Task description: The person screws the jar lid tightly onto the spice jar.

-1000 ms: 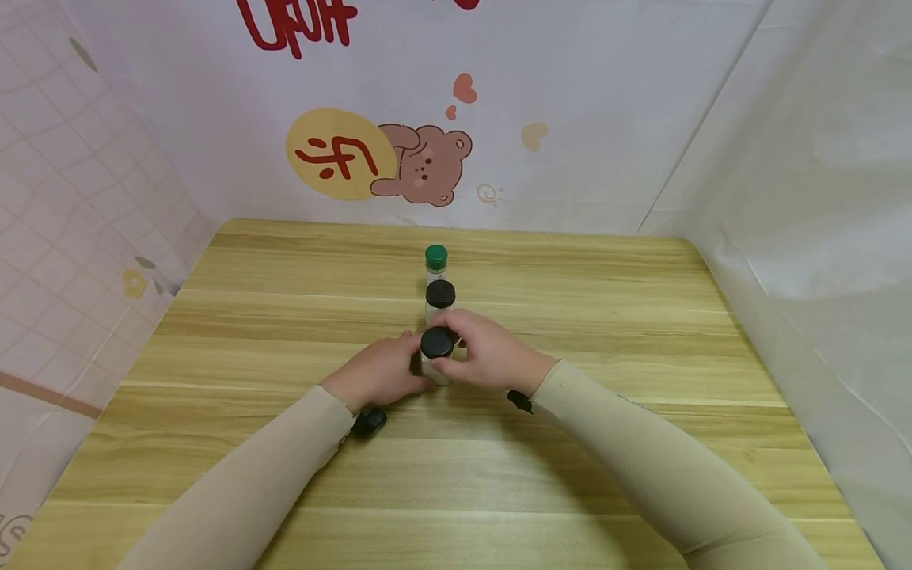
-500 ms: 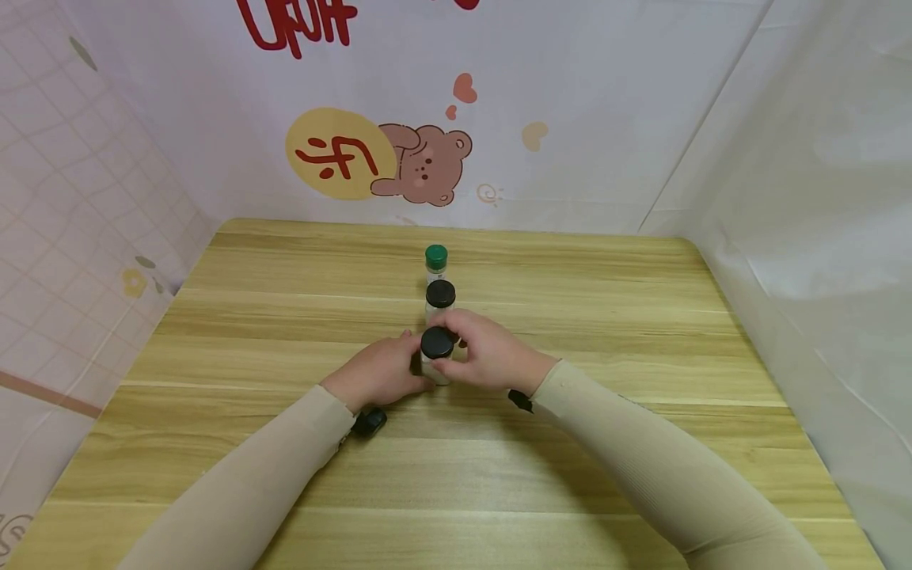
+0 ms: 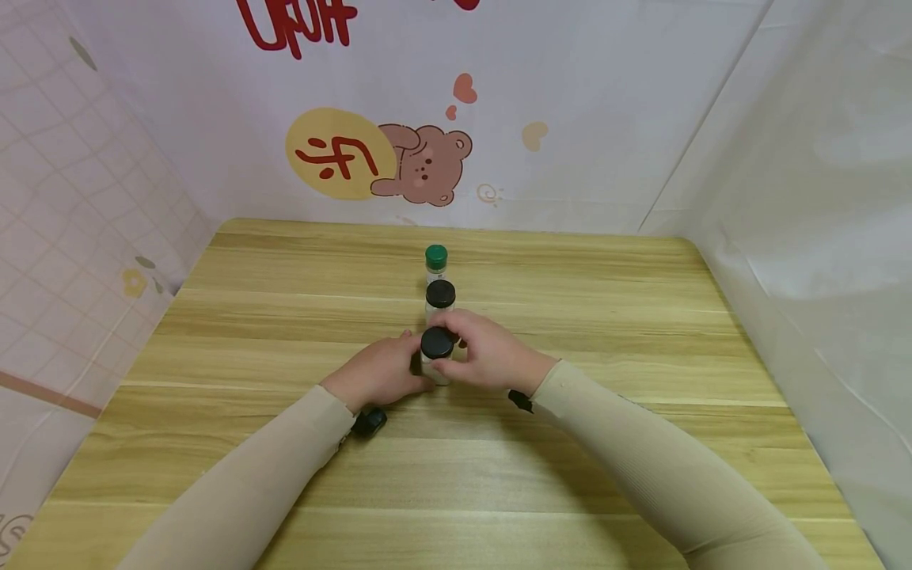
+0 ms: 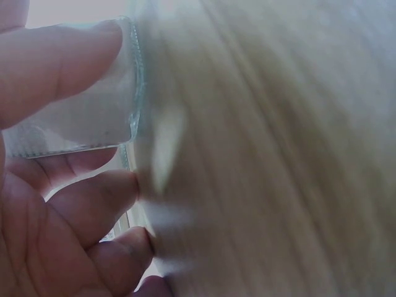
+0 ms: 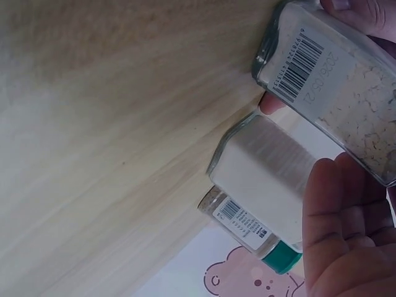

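A square glass jar with a black lid [image 3: 437, 342] stands upright on the table between my hands. My left hand [image 3: 385, 370] holds its lower body from the left; in the left wrist view the thumb [image 4: 59, 65] presses the glass, with the other fingers curled beyond. From the right, my right hand [image 3: 492, 352] grips it near the lid with thumb and fingers. The right wrist view shows a barcode and pale, flaky contents in this jar [image 5: 346, 99]. Behind it stand a second black-lidded jar [image 3: 440, 294] with whitish contents and a smaller green-capped bottle [image 3: 436, 257].
All three containers form a line running away from me on the wood-grain table [image 3: 456, 491]. White sheeting with a printed bear [image 3: 427, 166] hangs behind the table's back edge, and more sheeting stands on both sides. A black device [image 3: 370, 422] sits at my left wrist.
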`<state>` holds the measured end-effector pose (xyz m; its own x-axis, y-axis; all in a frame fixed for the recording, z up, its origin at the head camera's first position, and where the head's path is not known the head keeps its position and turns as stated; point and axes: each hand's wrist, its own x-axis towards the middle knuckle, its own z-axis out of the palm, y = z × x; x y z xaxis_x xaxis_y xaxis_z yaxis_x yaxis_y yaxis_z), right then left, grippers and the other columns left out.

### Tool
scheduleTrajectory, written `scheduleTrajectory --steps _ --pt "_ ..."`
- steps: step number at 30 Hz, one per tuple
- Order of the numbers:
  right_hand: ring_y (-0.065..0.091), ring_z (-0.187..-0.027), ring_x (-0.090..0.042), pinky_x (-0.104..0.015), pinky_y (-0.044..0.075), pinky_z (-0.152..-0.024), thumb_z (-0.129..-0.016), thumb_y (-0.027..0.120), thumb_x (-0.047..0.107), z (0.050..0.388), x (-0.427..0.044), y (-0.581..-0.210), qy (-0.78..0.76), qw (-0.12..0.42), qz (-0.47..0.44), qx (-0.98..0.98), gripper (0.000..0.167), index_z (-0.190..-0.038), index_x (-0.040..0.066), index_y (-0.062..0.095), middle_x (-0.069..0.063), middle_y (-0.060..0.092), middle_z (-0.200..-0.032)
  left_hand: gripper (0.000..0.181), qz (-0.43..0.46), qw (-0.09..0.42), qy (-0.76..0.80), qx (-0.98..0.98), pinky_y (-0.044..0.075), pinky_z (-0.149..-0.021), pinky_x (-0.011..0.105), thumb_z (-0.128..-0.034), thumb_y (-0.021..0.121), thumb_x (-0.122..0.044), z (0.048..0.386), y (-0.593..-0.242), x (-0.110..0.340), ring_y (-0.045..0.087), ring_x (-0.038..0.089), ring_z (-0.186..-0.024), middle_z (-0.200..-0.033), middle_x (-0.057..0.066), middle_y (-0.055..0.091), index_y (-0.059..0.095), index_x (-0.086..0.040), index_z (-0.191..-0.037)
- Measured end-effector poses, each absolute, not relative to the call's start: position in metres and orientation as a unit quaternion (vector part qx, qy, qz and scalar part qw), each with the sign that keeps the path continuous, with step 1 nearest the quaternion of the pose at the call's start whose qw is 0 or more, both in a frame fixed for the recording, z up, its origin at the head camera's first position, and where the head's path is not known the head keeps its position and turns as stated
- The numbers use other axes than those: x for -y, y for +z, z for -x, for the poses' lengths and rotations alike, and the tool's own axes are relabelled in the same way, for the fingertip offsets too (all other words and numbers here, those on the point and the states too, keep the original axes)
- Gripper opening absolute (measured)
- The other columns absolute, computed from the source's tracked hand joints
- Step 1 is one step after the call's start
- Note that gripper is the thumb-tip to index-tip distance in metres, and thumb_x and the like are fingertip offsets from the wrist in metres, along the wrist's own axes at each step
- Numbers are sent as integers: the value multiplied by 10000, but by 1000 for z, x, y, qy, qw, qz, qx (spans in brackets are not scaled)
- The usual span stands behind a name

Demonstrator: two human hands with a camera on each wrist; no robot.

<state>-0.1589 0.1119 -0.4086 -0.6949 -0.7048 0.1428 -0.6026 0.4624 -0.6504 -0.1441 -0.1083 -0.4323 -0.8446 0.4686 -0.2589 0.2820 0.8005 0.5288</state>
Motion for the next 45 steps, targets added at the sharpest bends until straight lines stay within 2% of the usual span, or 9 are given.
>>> scheduleTrajectory --steps 6,13,18,22,26,31,37,45 --pt "634 -1059 -129 -368 559 -980 -948 788 212 158 -111 -408 -347 77 370 -859 372 -1261 107 618 -13 673 -1186 733 -199 195 245 -929 398 -1217 579 -934 794 -419 144 -433 108 389 413 -1542 -1597 216 485 495 -232 -1577" --pt "646 -1063 -131 -342 552 -986 -933 803 220 158 -111 -408 -350 77 373 -856 480 -1339 81 591 -21 673 -1210 718 -197 195 244 -929 394 -1219 584 -935 795 -399 144 -433 108 390 411 -1542 -1602 220 477 508 -224 -1569" --pt "644 -1037 -130 -341 564 -970 -924 773 145 159 -111 -408 -353 72 388 -848 392 -1274 81 610 -27 671 -1169 712 -199 193 247 -928 405 -1212 578 -936 792 -408 144 -433 109 400 414 -1536 -1599 220 482 510 -228 -1565" --pt "639 -1019 -126 -382 576 -958 -934 783 166 159 -111 -408 -358 74 382 -849 357 -1239 97 612 -15 667 -1148 712 -201 193 249 -928 398 -1217 580 -936 793 -411 144 -433 108 389 412 -1542 -1600 213 484 510 -238 -1566" --pt "645 -1015 -133 -409 579 -960 -939 798 209 159 -111 -409 -362 82 371 -851 397 -1265 102 599 -16 668 -1152 720 -202 192 246 -928 393 -1221 580 -935 796 -407 144 -433 108 386 408 -1544 -1598 210 485 506 -236 -1571" --pt "655 -1042 -131 -371 567 -982 -932 795 209 159 -112 -409 -354 80 373 -854 499 -1360 73 576 -24 673 -1201 722 -199 194 246 -929 392 -1220 583 -934 796 -394 145 -433 108 385 408 -1545 -1599 215 481 502 -230 -1573" --pt "653 -1039 -138 -346 567 -972 -928 768 141 159 -112 -409 -348 66 388 -851 395 -1284 79 608 -34 674 -1177 711 -203 191 249 -928 403 -1214 579 -939 788 -405 145 -433 109 392 414 -1540 -1590 212 495 505 -237 -1568" --pt "647 -1040 -127 -369 567 -978 -941 793 207 158 -111 -408 -351 80 372 -855 410 -1285 97 599 -16 672 -1174 718 -200 194 246 -928 386 -1225 584 -936 795 -408 145 -433 108 382 408 -1546 -1592 207 494 506 -235 -1570"
